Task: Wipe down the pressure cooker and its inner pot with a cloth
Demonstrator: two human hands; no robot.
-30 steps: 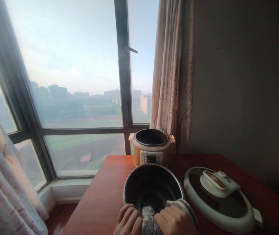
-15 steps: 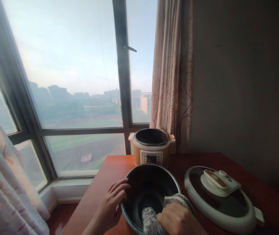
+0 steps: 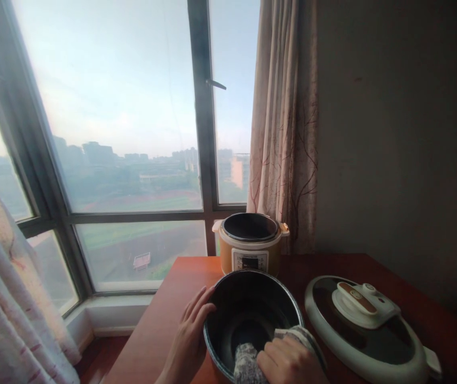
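Note:
A black inner pot [image 3: 266, 298] with a speckled rim stands tilted toward me at the near side of the table. My left hand [image 3: 190, 330] grips its left side, fingers against the rim and wall. A grey mottled cloth [image 3: 248, 365] is bunched in my right hand [image 3: 288, 360], whose fingers are closed around it at the pot's near right edge. Part of the cloth lies inside the pot, and another part drapes over the rim. Behind the pot stands the yellow and white electric cooker body [image 3: 228, 258], lidless, its control panel facing me.
The cooker's round lid [image 3: 376, 349], white-rimmed with a handle on top, lies to the right on the reddish-brown table [image 3: 148, 341]. Beyond the table are a large window [image 3: 132, 133] and a patterned curtain [image 3: 280, 133]. Another curtain [image 3: 8, 298] hangs at the left.
The pot and both hands sit slightly farther right in the view. My left hand has shifted along with the pot's rim, and the right hand still clutches the cloth.

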